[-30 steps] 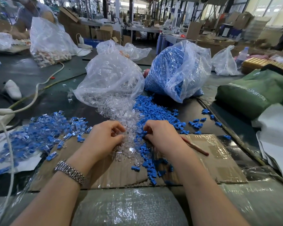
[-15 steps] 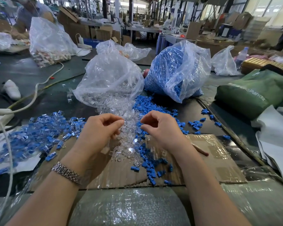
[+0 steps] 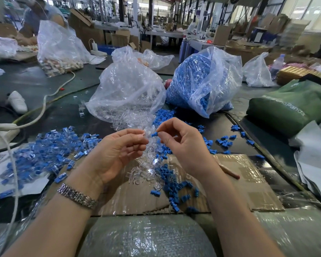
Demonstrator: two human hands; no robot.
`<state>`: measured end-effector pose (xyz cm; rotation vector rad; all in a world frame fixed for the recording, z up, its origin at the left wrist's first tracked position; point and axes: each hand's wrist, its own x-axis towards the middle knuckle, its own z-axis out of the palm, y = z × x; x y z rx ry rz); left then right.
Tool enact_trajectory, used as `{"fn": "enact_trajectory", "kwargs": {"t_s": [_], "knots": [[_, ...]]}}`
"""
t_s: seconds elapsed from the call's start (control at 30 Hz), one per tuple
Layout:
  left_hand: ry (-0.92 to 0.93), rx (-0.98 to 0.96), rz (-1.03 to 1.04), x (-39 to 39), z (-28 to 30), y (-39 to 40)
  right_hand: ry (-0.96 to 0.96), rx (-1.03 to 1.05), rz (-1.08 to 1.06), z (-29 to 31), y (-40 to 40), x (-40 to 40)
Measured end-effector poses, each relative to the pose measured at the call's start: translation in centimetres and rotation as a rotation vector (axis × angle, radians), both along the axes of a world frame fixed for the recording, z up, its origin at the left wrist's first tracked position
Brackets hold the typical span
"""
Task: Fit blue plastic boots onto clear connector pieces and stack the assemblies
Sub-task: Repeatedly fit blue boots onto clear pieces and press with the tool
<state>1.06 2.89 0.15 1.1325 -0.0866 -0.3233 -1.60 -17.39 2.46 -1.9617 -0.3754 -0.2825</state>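
Note:
My right hand (image 3: 182,143) pinches a small blue boot (image 3: 154,134) between thumb and forefinger, raised above the table. My left hand (image 3: 119,151) pinches a clear connector piece (image 3: 144,133) at its fingertips, a short gap from the boot. Below the hands lies a loose heap of clear connectors (image 3: 146,169) with loose blue boots (image 3: 174,184) beside it on a cardboard sheet (image 3: 239,184). A pile of finished blue-and-clear assemblies (image 3: 50,153) spreads at the left.
A clear bag of connectors (image 3: 126,95) and a bag of blue boots (image 3: 202,80) stand behind the hands. A green bag (image 3: 289,106) lies at right, a white cable (image 3: 43,108) at left, a brown stick (image 3: 229,171) on the cardboard. Another person works far left.
Both hands have lifted off the heaps, the right with a blue boot and the left with a clear piece, and have turned fingertips towards each other.

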Motion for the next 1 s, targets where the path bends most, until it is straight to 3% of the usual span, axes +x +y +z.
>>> {"fn": "enact_trajectory", "kwargs": {"t_s": [0.33, 0.6, 1.0], "knots": [[-0.048, -0.003, -0.056, -0.1, -0.1, -0.4, -0.136, -0.176, 0.019, -0.2, 0.4, 0.0], [-0.036, -0.068, -0.02, -0.6, 0.1, -0.7, -0.142, -0.16, 0.047, -0.1, 0.4, 0.0], [-0.082, 0.018, -0.039, -1.8, 1.2, -0.8, -0.168, -0.173, 0.106, 0.3, 0.2, -0.3]]}}
